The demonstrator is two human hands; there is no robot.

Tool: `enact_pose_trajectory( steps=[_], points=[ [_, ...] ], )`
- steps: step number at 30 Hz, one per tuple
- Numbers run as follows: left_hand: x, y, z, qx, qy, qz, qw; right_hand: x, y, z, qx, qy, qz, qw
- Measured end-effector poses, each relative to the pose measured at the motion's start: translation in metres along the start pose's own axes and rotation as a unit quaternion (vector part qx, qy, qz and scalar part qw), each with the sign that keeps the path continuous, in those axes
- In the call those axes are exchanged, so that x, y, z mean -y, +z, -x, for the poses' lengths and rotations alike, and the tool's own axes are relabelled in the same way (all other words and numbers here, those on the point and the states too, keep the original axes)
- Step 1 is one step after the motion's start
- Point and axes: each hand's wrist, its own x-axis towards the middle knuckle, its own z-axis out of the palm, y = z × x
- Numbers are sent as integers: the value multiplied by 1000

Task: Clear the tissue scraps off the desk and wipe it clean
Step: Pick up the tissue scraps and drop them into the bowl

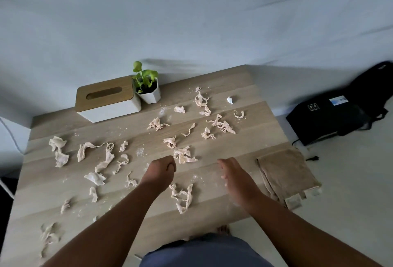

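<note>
My L hand (162, 168) is fisted, holding nothing I can see; R hand (232, 174) is spread, prob. to rake scraps (184, 155) across desk (244, 88); cloth (287, 173) waits near-right.

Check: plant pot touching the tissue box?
Touching. The head view shows the white plant pot pressed against the tissue box's right end, no desk visible between them.

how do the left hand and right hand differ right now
The left hand is curled into a fist, while the right hand has its fingers relaxed and extended. The left hand sits beside the tissue scraps; the right hand is nearer the folded brown cloth. Both hover over the desk, neither visibly holding anything.
</note>
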Motion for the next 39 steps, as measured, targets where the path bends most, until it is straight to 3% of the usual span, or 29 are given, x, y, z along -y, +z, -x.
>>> enact_pose_trajectory(
  steps=[9, 14, 18, 21, 25, 28, 32, 39],
  points=[
    [14, -11, -31, 40, 37, 27, 998, 27, 27, 6, -26, 12, 60, 998],
    [20, -10, -45, 70, 85, -40, 993, 44, 50, 14, -55, 0, 51, 997],
    [25, -9, -50, 77, 169, -166, 969, 58, 70, 19, -65, -25, 64, 995],
    [26, -5, -54, 35, 222, -174, 959, 67, 81, 19, -55, -49, 66, 995],
    [39, 7, -56, 19, 284, -258, 923, 70, 95, 14, 27, -53, 143, 988],
    [44, 17, -56, 7, 318, -284, 905, 72, 107, 11, 23, -78, 193, 978],
    [46, 22, -59, 52, 301, -352, 885, 75, 123, 6, -6, -100, 223, 970],
    [40, 18, -61, 52, 283, -296, 911, 74, 135, 4, -95, -146, 243, 954]
  ],
)
